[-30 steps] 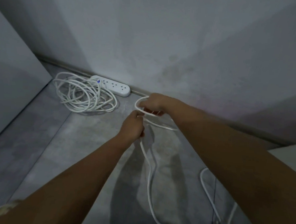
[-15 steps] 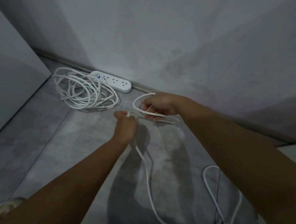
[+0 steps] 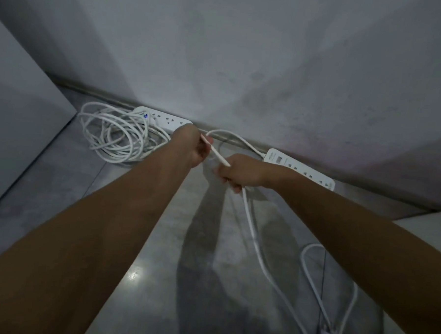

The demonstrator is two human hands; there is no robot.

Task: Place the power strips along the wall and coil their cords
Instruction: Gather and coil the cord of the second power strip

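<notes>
Two strips lie along the wall [image 3: 245,66]: one [image 3: 163,119] left behind its coil [image 3: 113,135], one [image 3: 299,168] right, behind my right hand [image 3: 239,171].

Dim, soft, wide-angle bending; floor [image 3: 137,273] glare spot

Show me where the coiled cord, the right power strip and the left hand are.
coiled cord [image 3: 113,135], head view, middle of loops
right power strip [image 3: 303,171], head view, top face
left hand [image 3: 189,147], head view, back of hand
</notes>
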